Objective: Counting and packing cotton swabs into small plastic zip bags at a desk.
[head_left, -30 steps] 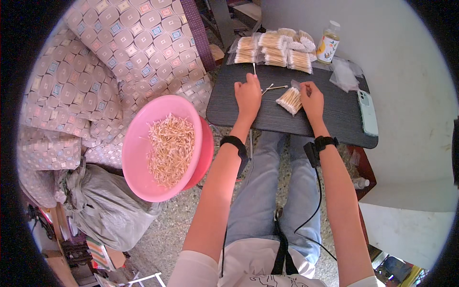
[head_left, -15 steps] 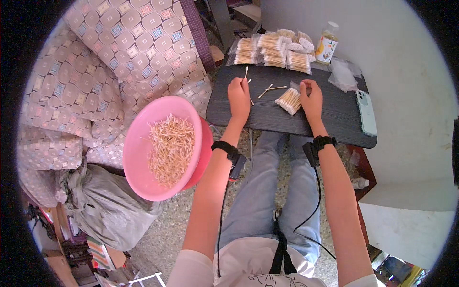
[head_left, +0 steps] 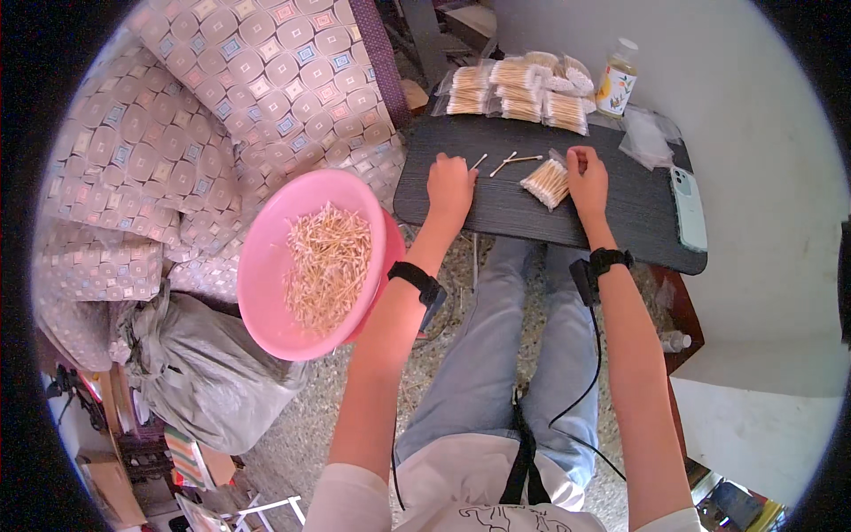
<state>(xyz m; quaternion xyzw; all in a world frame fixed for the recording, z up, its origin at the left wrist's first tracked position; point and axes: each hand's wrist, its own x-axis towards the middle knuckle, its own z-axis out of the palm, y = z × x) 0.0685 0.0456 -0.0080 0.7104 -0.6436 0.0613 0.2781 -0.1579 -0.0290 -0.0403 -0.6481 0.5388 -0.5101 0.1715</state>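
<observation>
Curling at the right side of the bag (head_left: 550, 178), your right hand (head_left: 587, 184) hides its fingertips, so their grip can't be told. Your left hand (head_left: 450, 188) curls beside a loose swab (head_left: 480, 162), its hold equally unclear. The bag lies on the bench (head_left: 640, 213), between your hands.

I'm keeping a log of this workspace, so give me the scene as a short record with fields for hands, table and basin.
Left hand: over the table's left side, beside a loose cotton swab; grip unclear
Right hand: at a clear plastic bag of cotton swabs; grip unclear
Table: black
Between hands: two more loose swabs
Table back: filled swab bags, white-capped bottle
Table right: flat clear bags, pale smartphone
Basin: pink, left of table, holding heaped swabs
</observation>
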